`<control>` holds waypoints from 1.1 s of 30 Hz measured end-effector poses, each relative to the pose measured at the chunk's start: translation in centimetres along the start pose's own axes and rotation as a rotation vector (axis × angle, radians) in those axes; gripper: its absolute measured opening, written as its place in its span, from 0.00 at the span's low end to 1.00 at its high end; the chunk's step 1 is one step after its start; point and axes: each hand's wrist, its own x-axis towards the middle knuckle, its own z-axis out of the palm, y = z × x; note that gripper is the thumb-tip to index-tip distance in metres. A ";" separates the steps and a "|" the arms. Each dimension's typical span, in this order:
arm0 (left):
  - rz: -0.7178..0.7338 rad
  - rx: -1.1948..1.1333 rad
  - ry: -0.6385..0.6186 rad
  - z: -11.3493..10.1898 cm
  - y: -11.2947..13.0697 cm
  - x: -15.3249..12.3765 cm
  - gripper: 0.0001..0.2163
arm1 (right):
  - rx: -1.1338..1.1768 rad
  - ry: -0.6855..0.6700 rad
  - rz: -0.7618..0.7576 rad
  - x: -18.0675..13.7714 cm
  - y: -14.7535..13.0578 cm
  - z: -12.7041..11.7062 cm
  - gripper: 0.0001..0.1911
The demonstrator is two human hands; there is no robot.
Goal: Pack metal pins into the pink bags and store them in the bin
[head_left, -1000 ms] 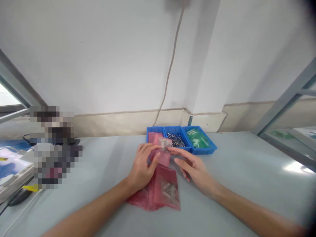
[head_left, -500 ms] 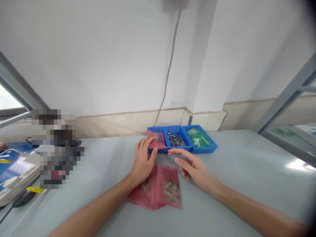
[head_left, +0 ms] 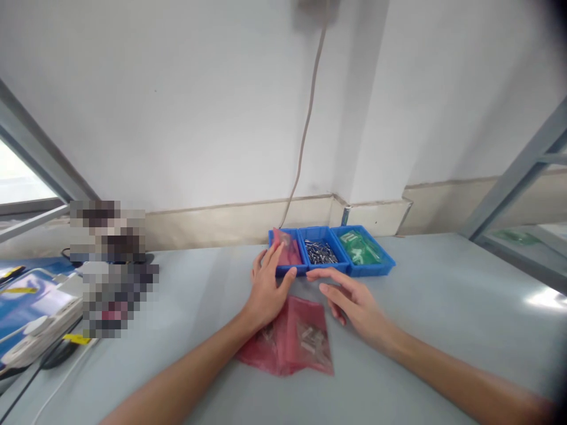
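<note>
My left hand [head_left: 266, 292]: below frame centre, thumb spread.
My right hand [head_left: 354, 300]: lower right of centre, fingers loosely curled.

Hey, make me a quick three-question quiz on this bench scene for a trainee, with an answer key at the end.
1. Multiple choice. Three blue bins stand in a row. Which one holds the loose metal parts?
A) left
B) middle
C) right

2. True or false: the right hand is inside the bin at the right end of the row.

3. Fill the gap: the fingers of the left hand are at the bin that holds a ____ bag.

Key:
1. B
2. False; it is on the near side of the row.
3. pink
</note>
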 end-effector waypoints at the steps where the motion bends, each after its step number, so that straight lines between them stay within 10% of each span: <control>1: 0.009 0.003 -0.004 0.0 0.0 0.0 0.28 | 0.000 0.001 0.001 0.0 0.0 0.0 0.22; 33: 0.163 0.158 0.078 -0.1 0.4 -0.8 0.17 | -0.511 -0.129 -0.174 0.1 -0.4 0.6 0.03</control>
